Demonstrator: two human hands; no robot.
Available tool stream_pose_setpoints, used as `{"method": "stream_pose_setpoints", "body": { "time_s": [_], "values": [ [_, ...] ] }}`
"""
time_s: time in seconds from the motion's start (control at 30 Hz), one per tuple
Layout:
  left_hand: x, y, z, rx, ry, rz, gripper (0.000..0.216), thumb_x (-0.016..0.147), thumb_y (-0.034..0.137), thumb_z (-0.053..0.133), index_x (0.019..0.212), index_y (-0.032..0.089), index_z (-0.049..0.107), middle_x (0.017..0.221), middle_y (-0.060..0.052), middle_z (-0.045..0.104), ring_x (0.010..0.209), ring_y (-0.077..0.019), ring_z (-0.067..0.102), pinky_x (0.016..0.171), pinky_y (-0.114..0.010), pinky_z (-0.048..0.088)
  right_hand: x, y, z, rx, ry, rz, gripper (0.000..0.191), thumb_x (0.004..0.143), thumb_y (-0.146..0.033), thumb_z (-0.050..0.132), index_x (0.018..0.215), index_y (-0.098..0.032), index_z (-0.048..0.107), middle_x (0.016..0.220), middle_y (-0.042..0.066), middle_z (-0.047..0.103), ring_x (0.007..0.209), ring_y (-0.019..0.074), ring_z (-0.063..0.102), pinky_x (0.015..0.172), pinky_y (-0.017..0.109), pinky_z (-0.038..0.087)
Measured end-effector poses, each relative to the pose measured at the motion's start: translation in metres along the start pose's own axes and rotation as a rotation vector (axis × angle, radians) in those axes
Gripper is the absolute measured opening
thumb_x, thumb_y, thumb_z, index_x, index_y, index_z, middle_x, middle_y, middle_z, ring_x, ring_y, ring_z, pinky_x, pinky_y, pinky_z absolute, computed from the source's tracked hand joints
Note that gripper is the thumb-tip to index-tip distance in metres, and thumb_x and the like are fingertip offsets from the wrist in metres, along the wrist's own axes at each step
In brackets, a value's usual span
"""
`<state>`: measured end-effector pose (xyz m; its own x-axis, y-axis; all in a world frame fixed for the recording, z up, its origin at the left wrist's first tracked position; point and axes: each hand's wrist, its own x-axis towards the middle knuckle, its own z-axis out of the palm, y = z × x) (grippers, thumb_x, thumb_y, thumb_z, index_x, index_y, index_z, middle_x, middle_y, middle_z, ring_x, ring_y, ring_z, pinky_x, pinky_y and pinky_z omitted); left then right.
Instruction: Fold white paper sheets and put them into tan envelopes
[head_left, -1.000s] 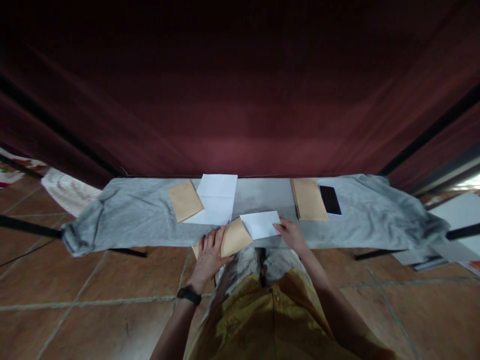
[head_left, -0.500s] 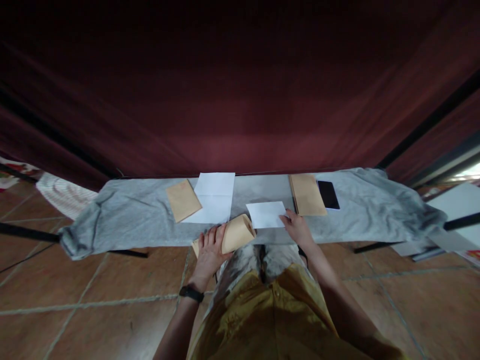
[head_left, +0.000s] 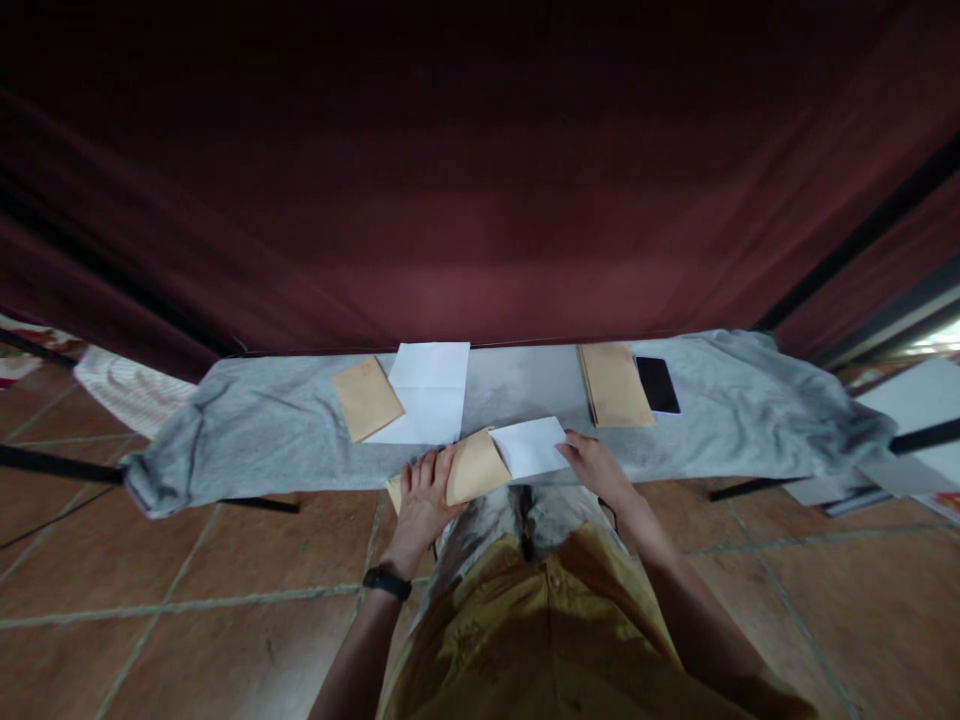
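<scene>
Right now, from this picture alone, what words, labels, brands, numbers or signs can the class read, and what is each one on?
No text can be read.
Envelope overlapping the large sheet: faint marks near its top, too blurred to read.
Envelope in the left hand: none legible.
Paper in the right hand: none legible.
Envelope stack and phone: none legible.

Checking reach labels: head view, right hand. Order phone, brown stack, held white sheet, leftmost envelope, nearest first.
1. Held white sheet, in right hand
2. Brown stack, just beyond
3. Phone, right of stack
4. Leftmost envelope, far left
</scene>
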<state>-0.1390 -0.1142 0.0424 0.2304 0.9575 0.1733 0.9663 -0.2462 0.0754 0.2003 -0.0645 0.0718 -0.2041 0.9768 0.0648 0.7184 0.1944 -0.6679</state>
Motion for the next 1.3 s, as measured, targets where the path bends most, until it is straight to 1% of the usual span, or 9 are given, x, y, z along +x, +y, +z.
{"method": "stream_pose_setpoints", "body": {
  "time_s": [0.13, 0.23, 0.43, 0.53, 0.67, 0.77, 0.9, 1.07, 1.3],
  "values": [
    [-0.001, 0.000, 0.002, -0.027, 0.002, 0.015, 0.111, 0.072, 0.035, 0.083, 0.161, 0.021, 0.018, 0.146, -0.018, 0.050, 0.135, -0.0372, 0.045, 0.119, -0.058, 0.025, 0.005, 0.013, -0.007, -0.008, -0.035, 0.033, 0.017, 0.093, -0.023, 0.052, 0.084, -0.021, 0.066, 0.079, 0.005, 0.073, 0.073, 0.0205, 0.069, 0.066, 0.027, 0.043],
    [0.000, 0.002, 0.002, -0.046, 0.010, 0.032, 0.110, 0.074, 0.036, 0.083, 0.161, 0.022, 0.018, 0.146, -0.017, 0.050, 0.136, -0.0376, 0.045, 0.118, -0.058, 0.025, 0.007, 0.016, -0.003, 0.035, -0.043, 0.056, 0.017, 0.091, -0.025, 0.053, 0.080, -0.021, 0.066, 0.071, 0.003, 0.070, 0.065, 0.0190, 0.065, 0.062, 0.027, 0.041],
    [0.010, 0.016, 0.000, -0.073, 0.005, 0.071, 0.113, 0.075, 0.038, 0.082, 0.162, 0.025, 0.012, 0.149, -0.017, 0.045, 0.137, -0.0374, 0.044, 0.118, -0.059, 0.024, 0.005, 0.005, 0.034, 0.250, 0.062, 0.087, 0.023, 0.089, -0.036, 0.055, 0.075, -0.022, 0.066, 0.063, 0.000, 0.063, 0.061, 0.0172, 0.058, 0.061, 0.027, 0.041],
    [0.015, 0.016, 0.000, -0.085, -0.002, 0.093, 0.113, 0.075, 0.040, 0.081, 0.162, 0.026, 0.010, 0.149, -0.016, 0.044, 0.137, -0.0373, 0.044, 0.119, -0.059, 0.023, 0.008, 0.005, 0.045, 0.394, 0.092, 0.133, 0.025, 0.084, -0.042, 0.058, 0.073, -0.022, 0.067, 0.064, 0.000, 0.064, 0.061, 0.0165, 0.055, 0.061, 0.028, 0.043],
    [0.018, 0.007, -0.001, -0.135, -0.011, 0.108, 0.116, 0.074, 0.038, 0.081, 0.162, 0.026, 0.007, 0.150, -0.016, 0.044, 0.139, -0.0377, 0.043, 0.119, -0.061, 0.022, 0.012, 0.017, 0.040, 0.636, 0.024, 0.236, 0.030, 0.079, -0.049, 0.061, 0.080, -0.021, 0.073, 0.070, 0.000, 0.070, 0.064, 0.0179, 0.058, 0.061, 0.029, 0.046],
    [0.020, 0.006, -0.001, -0.162, -0.022, 0.162, 0.113, 0.074, 0.036, 0.080, 0.162, 0.026, 0.010, 0.150, -0.017, 0.045, 0.140, -0.0376, 0.042, 0.120, -0.061, 0.020, 0.010, 0.021, 0.039, 0.708, -0.041, 0.266, 0.033, 0.076, -0.052, 0.065, 0.079, -0.020, 0.074, 0.069, 0.001, 0.070, 0.068, 0.0195, 0.060, 0.064, 0.030, 0.049],
    [0.026, 0.019, 0.001, -0.188, -0.008, 0.204, 0.111, 0.074, 0.035, 0.079, 0.162, 0.023, 0.012, 0.149, -0.017, 0.045, 0.141, -0.0373, 0.041, 0.121, -0.062, 0.020, 0.007, 0.007, 0.054, 0.613, 0.006, 0.273, 0.028, 0.078, -0.045, 0.061, 0.069, -0.021, 0.072, 0.071, 0.002, 0.069, 0.076, 0.0209, 0.062, 0.073, 0.033, 0.051],
    [0.035, 0.031, -0.002, -0.193, 0.000, 0.250, 0.109, 0.075, 0.030, 0.078, 0.162, 0.022, 0.013, 0.149, -0.018, 0.043, 0.143, -0.0359, 0.038, 0.121, -0.062, 0.019, 0.007, -0.014, 0.071, 0.583, -0.020, 0.280, 0.020, 0.078, -0.032, 0.056, 0.071, -0.023, 0.073, 0.094, 0.005, 0.073, 0.096, 0.0232, 0.064, 0.090, 0.035, 0.050],
    [0.035, 0.026, -0.007, -0.227, -0.022, 0.319, 0.107, 0.076, 0.026, 0.076, 0.162, 0.023, 0.013, 0.148, -0.017, 0.044, 0.143, -0.0343, 0.039, 0.122, -0.059, 0.021, 0.011, -0.012, 0.067, 0.625, -0.224, 0.261, 0.016, 0.072, -0.023, 0.055, 0.068, -0.018, 0.070, 0.077, 0.002, 0.072, 0.076, 0.0184, 0.064, 0.072, 0.028, 0.050]
  ]
}}
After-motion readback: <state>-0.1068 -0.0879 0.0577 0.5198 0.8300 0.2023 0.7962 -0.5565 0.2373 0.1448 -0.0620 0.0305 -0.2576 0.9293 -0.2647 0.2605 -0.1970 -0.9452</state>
